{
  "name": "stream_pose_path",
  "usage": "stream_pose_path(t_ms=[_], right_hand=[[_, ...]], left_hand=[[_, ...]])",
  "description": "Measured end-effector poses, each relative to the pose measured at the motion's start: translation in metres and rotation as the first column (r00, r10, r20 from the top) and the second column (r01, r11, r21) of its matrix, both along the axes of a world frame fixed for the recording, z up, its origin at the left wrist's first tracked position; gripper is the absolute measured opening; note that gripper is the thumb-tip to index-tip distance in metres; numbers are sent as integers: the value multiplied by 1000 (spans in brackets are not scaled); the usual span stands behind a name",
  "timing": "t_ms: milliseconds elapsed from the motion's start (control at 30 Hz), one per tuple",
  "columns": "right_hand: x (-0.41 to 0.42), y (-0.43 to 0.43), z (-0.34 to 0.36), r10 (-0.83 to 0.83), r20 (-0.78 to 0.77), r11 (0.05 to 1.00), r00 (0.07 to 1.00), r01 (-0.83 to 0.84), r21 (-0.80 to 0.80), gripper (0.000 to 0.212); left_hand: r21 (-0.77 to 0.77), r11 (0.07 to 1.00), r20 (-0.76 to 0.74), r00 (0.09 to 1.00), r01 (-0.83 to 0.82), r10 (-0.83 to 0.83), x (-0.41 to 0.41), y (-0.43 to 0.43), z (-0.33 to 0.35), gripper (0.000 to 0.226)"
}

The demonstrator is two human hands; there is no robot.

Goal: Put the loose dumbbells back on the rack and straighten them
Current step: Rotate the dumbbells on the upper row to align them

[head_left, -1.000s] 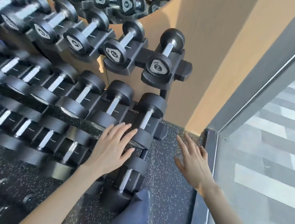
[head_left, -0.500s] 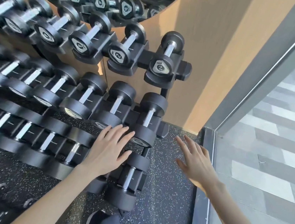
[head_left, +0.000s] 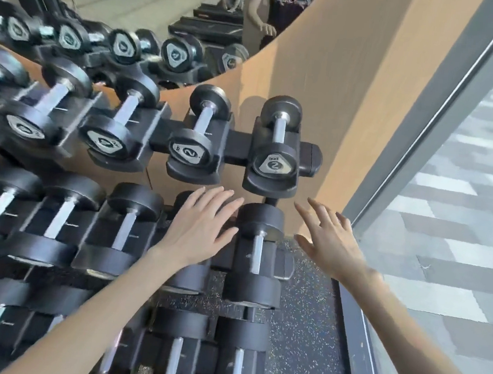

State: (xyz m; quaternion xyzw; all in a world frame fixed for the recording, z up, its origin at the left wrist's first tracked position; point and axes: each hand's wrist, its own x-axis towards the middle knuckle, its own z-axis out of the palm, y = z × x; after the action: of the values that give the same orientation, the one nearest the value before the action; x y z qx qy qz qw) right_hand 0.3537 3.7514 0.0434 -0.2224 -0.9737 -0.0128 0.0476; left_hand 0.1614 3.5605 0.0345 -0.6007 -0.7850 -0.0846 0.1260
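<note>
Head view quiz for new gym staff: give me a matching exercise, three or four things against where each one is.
Things:
1. left hand
2. right hand
3. dumbbell marked 2
4. mirror

Places:
A. end cradle of the top tier
B. open, over the speckled floor beside the rack's end
C. on the wall above the rack
D. spread over a middle-tier dumbbell

Pairs: 1-D, 2-B, 3-A, 4-C
</note>
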Motion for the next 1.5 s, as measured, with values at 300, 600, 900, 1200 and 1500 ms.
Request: stream_pose_path(t_ms=[300,600,900,1200,1500], right_hand=[[-99,61,11,-75,-75,996,994,71,-48,56],[-168,131,-21,-34,-320,930,947,-87,-357,46],[-202,153,-69,-136,-797,922,589,-219,-319,28],[-208,142,-86,-325,-846,801,422,-354,-484,12],[-207,148,-76,-196,-845,852,498,-339,-398,26]], left_hand=[[60,993,201,973,104,-114,-104,112,-30,65],[417,908,499,821,53,-277,-119,200,-71,51],[638,769,373,856,43,-357,-131,242,-103,37],[700,693,42,960,170,-278,-136,246,-91,34],[748,641,400,888,-173,-227,-118,243,-108,36]])
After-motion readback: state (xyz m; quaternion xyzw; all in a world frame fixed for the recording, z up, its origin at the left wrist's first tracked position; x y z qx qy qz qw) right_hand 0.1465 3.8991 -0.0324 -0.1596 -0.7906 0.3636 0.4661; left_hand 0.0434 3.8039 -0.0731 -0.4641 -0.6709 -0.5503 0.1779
